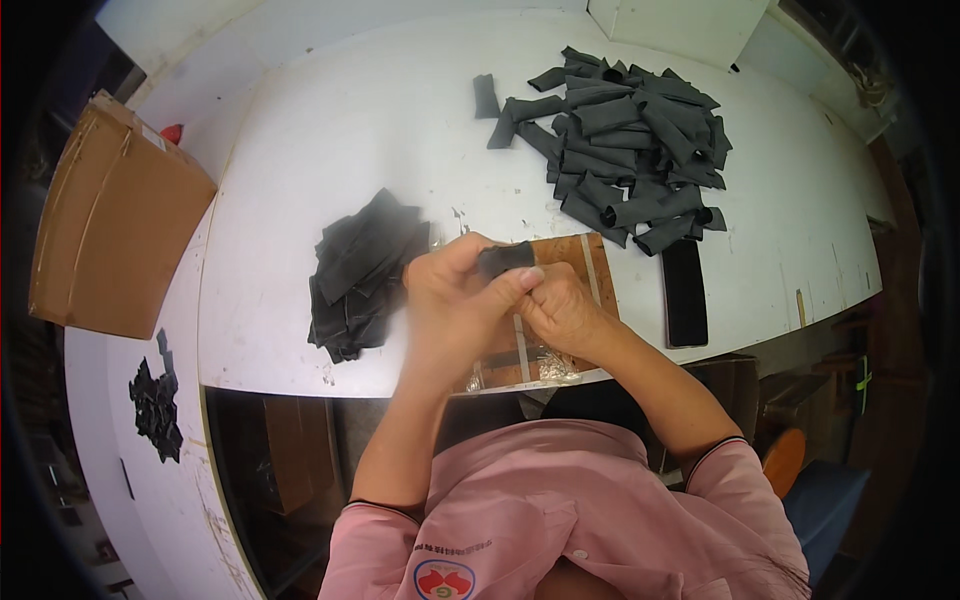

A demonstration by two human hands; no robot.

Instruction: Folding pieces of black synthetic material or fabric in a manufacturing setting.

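Both hands meet over a brown wooden board (pixel 590 262) at the table's near edge. Between them is a short dark grey fabric tube (pixel 508 259). My left hand (pixel 452 285) grips it from the left, thumb stretched across toward the right hand. My right hand (pixel 562 308) is closed against its right end, fingers curled. Just left of my left hand lies a pile of flat dark fabric pieces (pixel 365 265). At the far right a large heap of grey fabric tubes (pixel 640 140) spreads over the table, some with round open ends showing.
A long black block (pixel 685 295) lies right of the board, below the heap. At the left stands a cardboard box (pixel 120 215). Dark scraps (pixel 156 410) lie on a side surface at lower left. The white table (pixel 330 120) has a curved near edge in front of me.
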